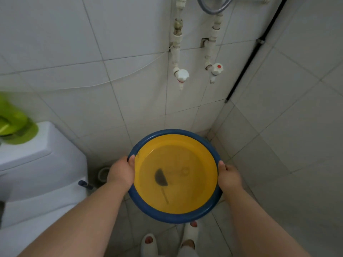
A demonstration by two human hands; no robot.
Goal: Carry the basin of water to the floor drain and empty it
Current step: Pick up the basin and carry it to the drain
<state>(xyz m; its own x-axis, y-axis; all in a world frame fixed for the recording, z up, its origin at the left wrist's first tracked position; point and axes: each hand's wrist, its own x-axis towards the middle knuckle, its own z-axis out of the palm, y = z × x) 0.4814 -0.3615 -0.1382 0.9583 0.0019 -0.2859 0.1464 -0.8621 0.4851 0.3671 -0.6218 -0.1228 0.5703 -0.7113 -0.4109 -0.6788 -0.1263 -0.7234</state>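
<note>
Overhead, looking down into a tiled bathroom corner. Round basin held level in mid-air above the floor, yellow inside with a dark blue rim, clear water lying calm in it and a dark reflection showing on the surface. Left hand closed around the rim on the left side, thumb hooked over the top edge, remaining fingers hidden beneath. Right hand clamped on the opposite side of the rim in the same manner, thumb on top. Both bare forearms reaching in from the bottom corners. Below the basin, two feet in white open-toed slippers, standing on the grey floor tiles. To the left, white toilet cistern with a green plastic item resting on its lid; next to its base, a toilet brush holder, partly hidden by the left wrist. On the wall ahead, two white taps at the ends of white pipes, the right one marked with a red dot, well above the basin. Black pipe running down the corner at right. No drain in view.
</note>
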